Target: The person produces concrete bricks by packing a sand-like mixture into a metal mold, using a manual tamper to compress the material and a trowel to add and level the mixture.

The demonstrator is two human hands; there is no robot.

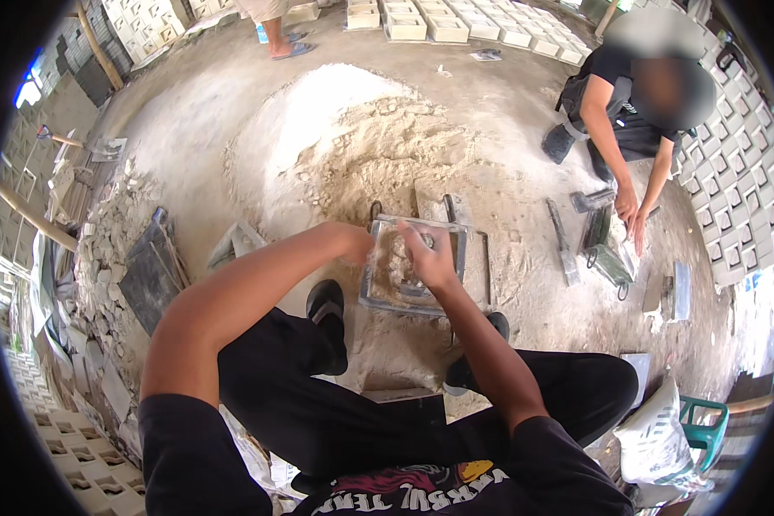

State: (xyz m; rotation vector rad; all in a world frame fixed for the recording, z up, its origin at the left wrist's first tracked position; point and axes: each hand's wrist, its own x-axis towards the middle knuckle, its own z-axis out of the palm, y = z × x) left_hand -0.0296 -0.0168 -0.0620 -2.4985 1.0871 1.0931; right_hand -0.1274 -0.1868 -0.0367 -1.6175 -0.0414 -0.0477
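Note:
A grey metal mould (366,291) with upright side handles lies on the ground between my feet, with pale sandy mix and a darker inner piece inside it. My left hand (353,244) is at the mould's upper left edge, its fingers blurred by motion. Over the middle of the mould is my right hand (428,256), slightly smeared, with fingers stretched apart and nothing visible in them. Just beyond the mould rises a heap of pale sandy powder (387,142), whiter on its left side.
At the right a co-worker (606,112) squats over another mould (609,264). A flat metal bar (563,242) lies nearby. Broken rubble (103,249) and a dark panel (153,275) are on the left. Pale blocks (447,26) stand in rows at the back. A green stool (703,430) is at lower right.

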